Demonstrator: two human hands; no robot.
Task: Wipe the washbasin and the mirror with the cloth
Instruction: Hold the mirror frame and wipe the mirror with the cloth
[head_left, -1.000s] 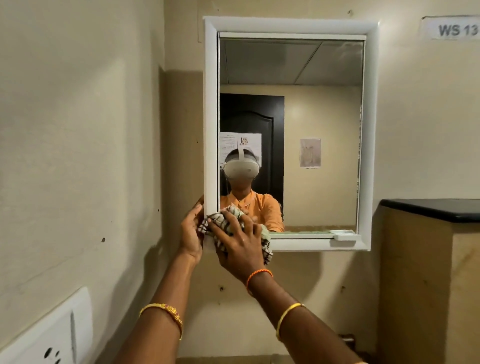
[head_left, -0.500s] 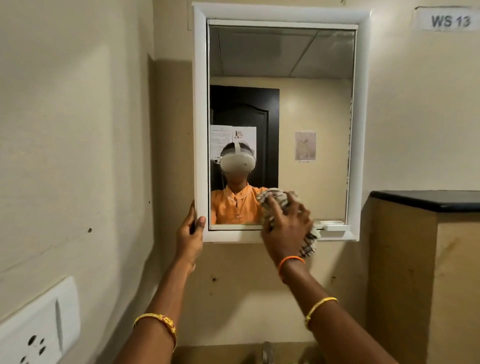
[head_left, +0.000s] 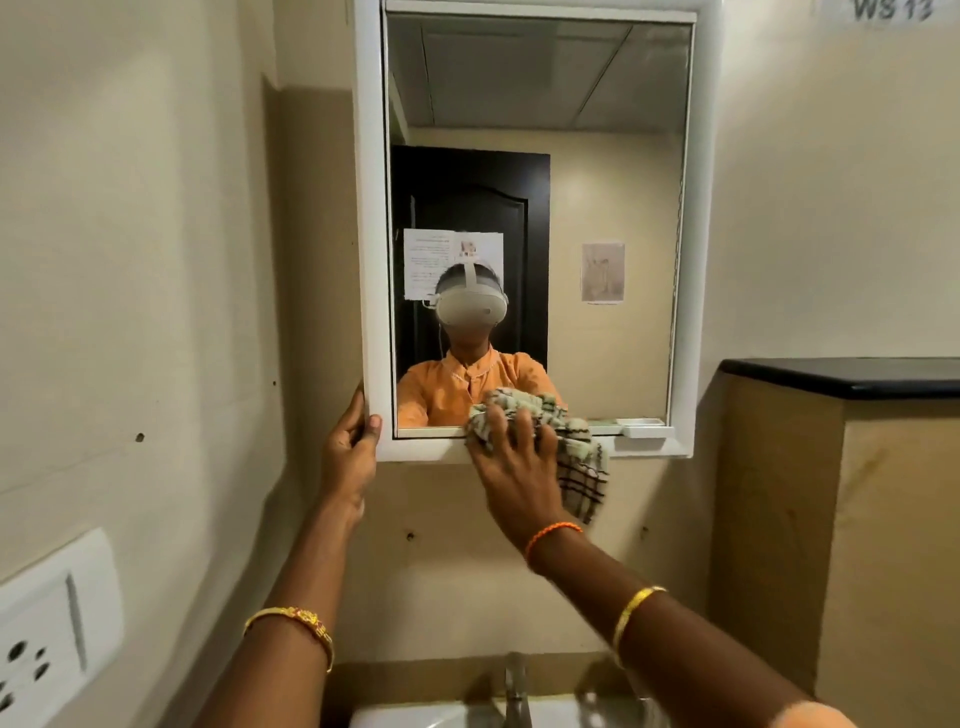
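Note:
A white-framed mirror (head_left: 613, 218) hangs on the wall ahead. My left hand (head_left: 349, 457) grips the frame's lower left corner, thumb on its front. My right hand (head_left: 511, 467) presses a bunched checked cloth (head_left: 574, 457) against the bottom rail of the frame, left of its middle; part of the cloth hangs below the frame. The rim of the white washbasin (head_left: 415, 716) and its metal tap (head_left: 515, 688) show at the bottom edge.
A white socket plate (head_left: 52, 634) sits on the left wall. A wooden cabinet with a black top (head_left: 852, 376) stands close on the right. A small white ledge (head_left: 641, 430) juts from the mirror frame's lower right.
My right hand swept the cloth along the bottom rail from the left corner to the right, then back toward the middle. My view has tilted down, bringing the basin and tap in.

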